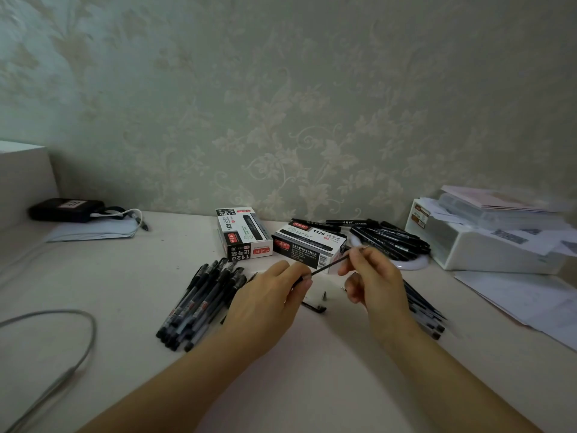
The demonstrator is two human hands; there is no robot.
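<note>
Head view, looking down on a pale desk (131,276) set against patterned wallpaper: near the middle of the frame both hands hold one thin black pen refill (327,267) above the desktop. It slants from lower left to upper right. The left hand (271,295) has its fingers curled and pinches the refill's lower end between thumb and forefinger. The right hand (374,276) pinches the upper end with its fingertips, its other fingers folded in toward the palm. Below the refill, between the two hands, a small cone-shaped pen tip (324,296) stands on the desk with a dark pen part (313,306) lying just beside it. Left of the left hand lies a bundle of black gel pens (203,301). More loose pens (424,310) fan out behind the right wrist. Above the hands sit two marker boxes (243,234) (309,245), and to their right is a heap of black markers (390,239). At the right edge a white storage box (487,248) stands next to spread papers (530,301). A black device (67,209) rests at the upper left, and a grey cable (84,339) loops across the lower left.
</note>
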